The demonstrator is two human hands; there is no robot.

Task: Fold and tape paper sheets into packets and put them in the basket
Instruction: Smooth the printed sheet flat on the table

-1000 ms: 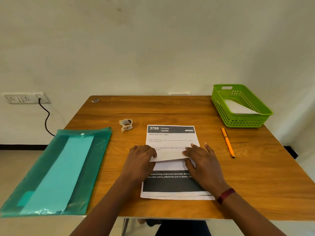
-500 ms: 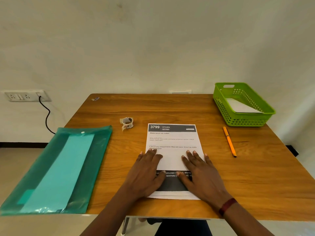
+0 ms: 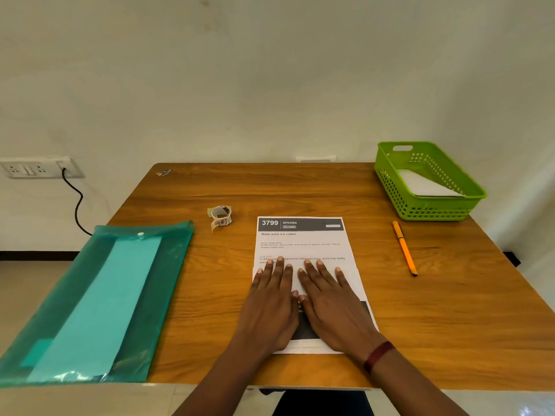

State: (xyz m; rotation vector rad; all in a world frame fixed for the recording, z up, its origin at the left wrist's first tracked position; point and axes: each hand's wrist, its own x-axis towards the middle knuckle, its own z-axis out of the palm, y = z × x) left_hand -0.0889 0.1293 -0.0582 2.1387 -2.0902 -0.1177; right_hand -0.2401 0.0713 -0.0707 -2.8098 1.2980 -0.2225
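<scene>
Paper sheet [image 3: 301, 247] sits dead centre on the worktop [image 3: 435, 310], printed side up. Its dark header band is at the far end and its long axis runs straight away from the person. Left hand [image 3: 271, 301] and right hand [image 3: 333, 307] are both down on its near half, side by side, thumbs almost meeting. There's no grip here at all: fingers are straight and slightly spread, palms flat, pressing and pinching nothing. A paler edge crosses the sheet just beyond the fingertips and juts out a touch on the right. It looks like a flap turned up from the near end, though I can't be certain.

This stuff should be light, thin and floppy, and likely to skate on smooth wood, so flat pressure makes sense for setting a crease. To lift it, a corner or the near edge between thumb and fingertips is the place to take hold.

Tape roll [image 3: 220, 216] waits just beyond the sheet to the left, well apart from both hands. The green basket [image 3: 432, 202] is at the far right corner with a white packet [image 3: 420, 184] already inside. An orange pen [image 3: 404, 249] lies between basket and sheet.
</scene>
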